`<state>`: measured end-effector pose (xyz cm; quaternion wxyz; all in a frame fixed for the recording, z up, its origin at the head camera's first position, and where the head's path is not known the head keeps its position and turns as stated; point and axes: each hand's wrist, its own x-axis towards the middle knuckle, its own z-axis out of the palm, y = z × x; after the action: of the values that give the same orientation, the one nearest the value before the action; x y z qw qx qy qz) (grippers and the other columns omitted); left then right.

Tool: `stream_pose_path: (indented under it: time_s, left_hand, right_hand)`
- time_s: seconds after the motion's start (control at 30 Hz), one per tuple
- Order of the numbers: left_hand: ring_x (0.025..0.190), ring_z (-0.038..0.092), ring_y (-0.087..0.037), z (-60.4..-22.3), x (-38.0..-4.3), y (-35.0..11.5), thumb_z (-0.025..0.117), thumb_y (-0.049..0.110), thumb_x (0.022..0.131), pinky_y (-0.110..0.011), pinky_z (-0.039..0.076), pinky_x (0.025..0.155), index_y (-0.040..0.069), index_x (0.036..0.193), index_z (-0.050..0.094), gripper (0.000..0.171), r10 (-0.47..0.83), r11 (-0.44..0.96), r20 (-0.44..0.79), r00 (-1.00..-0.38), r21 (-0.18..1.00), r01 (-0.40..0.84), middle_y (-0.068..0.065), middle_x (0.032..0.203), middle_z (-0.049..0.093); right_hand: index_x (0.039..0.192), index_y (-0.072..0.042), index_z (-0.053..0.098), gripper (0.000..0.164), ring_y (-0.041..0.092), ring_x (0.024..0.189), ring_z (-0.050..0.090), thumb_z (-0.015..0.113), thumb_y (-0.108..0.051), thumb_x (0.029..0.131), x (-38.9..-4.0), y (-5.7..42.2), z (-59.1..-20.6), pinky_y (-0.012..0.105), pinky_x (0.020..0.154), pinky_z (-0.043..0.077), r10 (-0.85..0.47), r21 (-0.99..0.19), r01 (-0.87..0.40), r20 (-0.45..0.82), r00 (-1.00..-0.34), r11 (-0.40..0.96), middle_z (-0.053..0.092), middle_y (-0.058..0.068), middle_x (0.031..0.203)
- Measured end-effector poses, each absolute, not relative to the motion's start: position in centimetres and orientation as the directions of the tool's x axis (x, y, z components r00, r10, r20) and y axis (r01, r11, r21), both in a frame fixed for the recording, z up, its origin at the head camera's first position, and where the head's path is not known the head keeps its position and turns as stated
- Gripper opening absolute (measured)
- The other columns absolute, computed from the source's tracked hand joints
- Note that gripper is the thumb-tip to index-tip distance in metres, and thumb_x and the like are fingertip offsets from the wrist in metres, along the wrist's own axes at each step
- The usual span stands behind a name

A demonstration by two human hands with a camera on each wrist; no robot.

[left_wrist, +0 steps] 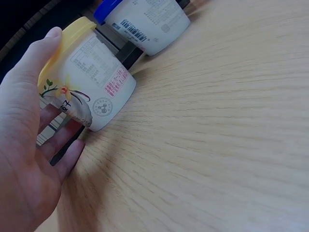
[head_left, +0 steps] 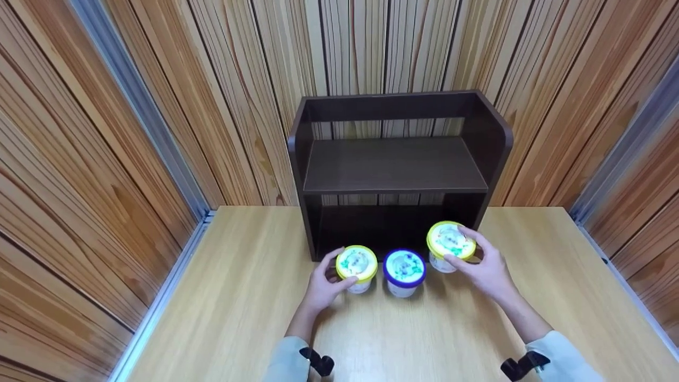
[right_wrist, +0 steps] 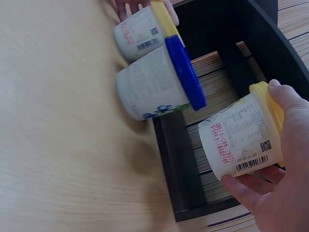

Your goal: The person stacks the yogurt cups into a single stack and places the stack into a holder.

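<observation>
Wooden tabletop (head_left: 244,297), tub (right_wrist: 239,133), barcode (right_wrist: 251,163), pink print (right_wrist: 222,144)

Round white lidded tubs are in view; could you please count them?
3: one yellow-lidded tub in the left hand, one blue-lidded tub between the hands, another yellow-lidded tub in the right hand. Others may be hidden.

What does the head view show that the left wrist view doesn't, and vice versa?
Only the head view: the right grip holding the right yellow-lidded tub, and the printed lid tops.

Only the left wrist view: the barcode on the side of the blue-lidded tub, and legible red print on the left yellow-lidded tub.

Both: the left grip on that yellow-lidded tub, the blue-lidded tub, and the tabletop.
</observation>
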<state>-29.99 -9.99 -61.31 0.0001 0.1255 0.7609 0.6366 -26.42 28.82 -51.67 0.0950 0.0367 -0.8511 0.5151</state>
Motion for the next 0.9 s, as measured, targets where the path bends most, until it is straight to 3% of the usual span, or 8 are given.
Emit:
stream_pose_path:
  time_s: [0.17,0.37,0.43,0.7,0.9]
  left_hand:
    - [0.131,0.067,-0.031,-61.3,-29.9,-10.0,0.090,0.019,0.098,-0.045,0.058,0.112,0.014,0.167,0.051,0.079,0.192,0.167,0.161,-0.968,0.967,0.194,-0.021,0.150,0.066]
    - [0.130,0.068,-0.032,-61.2,-29.9,-10.0,0.090,0.016,0.098,-0.044,0.059,0.111,0.013,0.167,0.052,0.079,0.187,0.164,0.162,-0.969,0.967,0.193,-0.023,0.149,0.066]
    - [0.130,0.069,-0.033,-61.1,-29.9,-10.0,0.090,0.016,0.098,-0.043,0.059,0.112,0.013,0.167,0.051,0.079,0.187,0.165,0.157,-0.970,0.968,0.188,-0.023,0.149,0.066]
    - [0.129,0.069,-0.029,-61.0,-30.0,-10.1,0.090,0.014,0.097,-0.036,0.061,0.108,0.010,0.166,0.051,0.079,0.194,0.152,0.164,-0.967,0.969,0.195,-0.025,0.149,0.066]
    - [0.126,0.069,-0.025,-61.0,-30.0,-10.0,0.090,0.014,0.097,-0.032,0.060,0.105,0.009,0.166,0.051,0.080,0.196,0.146,0.170,-0.966,0.969,0.200,-0.025,0.148,0.067]
  right_hand:
    - [0.166,-0.004,0.052,0.075,0.040,0.135,0.065,0.087,-0.017,0.101,-26.7,28.5,-50.7,0.004,0.094,0.052,0.037,-0.872,-0.176,0.217,-0.975,0.457,0.055,0.029,0.164]
    - [0.164,-0.004,0.053,0.074,0.007,0.120,0.063,0.087,-0.015,0.100,-27.0,27.6,-49.8,0.007,0.094,0.055,0.030,-0.880,-0.196,0.232,-0.972,0.432,0.056,0.027,0.163]
    - [0.164,-0.003,0.053,0.074,0.004,0.121,0.062,0.088,-0.013,0.099,-27.1,27.2,-49.5,0.006,0.095,0.054,0.028,-0.888,-0.203,0.235,-0.972,0.413,0.056,0.026,0.164]
    - [0.165,-0.003,0.052,0.074,0.039,0.141,0.061,0.087,-0.011,0.099,-27.5,25.6,-48.9,0.006,0.094,0.054,-0.001,-0.901,-0.220,0.237,-0.972,0.375,0.050,0.026,0.170]
    - [0.164,-0.003,0.054,0.073,0.041,0.147,0.059,0.087,-0.013,0.100,-27.8,24.6,-48.9,0.006,0.100,0.051,-0.016,-0.898,-0.230,0.241,-0.970,0.376,0.051,0.024,0.172]
